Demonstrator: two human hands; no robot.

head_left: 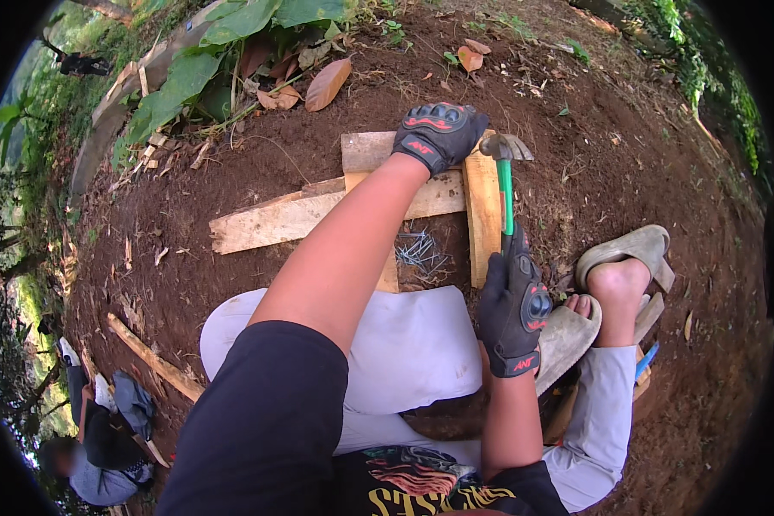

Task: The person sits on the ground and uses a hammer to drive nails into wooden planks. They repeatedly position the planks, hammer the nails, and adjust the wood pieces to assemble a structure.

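My left hand (439,133), in a black glove with red marks, is curled over the top corner of some joined wooden planks. Its fingertips are hidden, so I cannot see what they pinch. In my right hand (514,305), gloved alike, is a claw hammer (505,185) with a green shaft, gripped by its dark handle. The hammer's metal head is just right of the left hand, by the top end of an upright plank (483,219). A longer plank (275,222) runs left from it, and a short board (367,150) lies above. Loose nails (421,254) are heaped between the planks.
My knee in light trousers (413,344) is close below the planks; my sandalled foot (619,267) is at the right. Large green leaves (232,26) and a dry brown leaf (328,84) lie beyond. A stick (155,357) and another person (103,447) are at the left.
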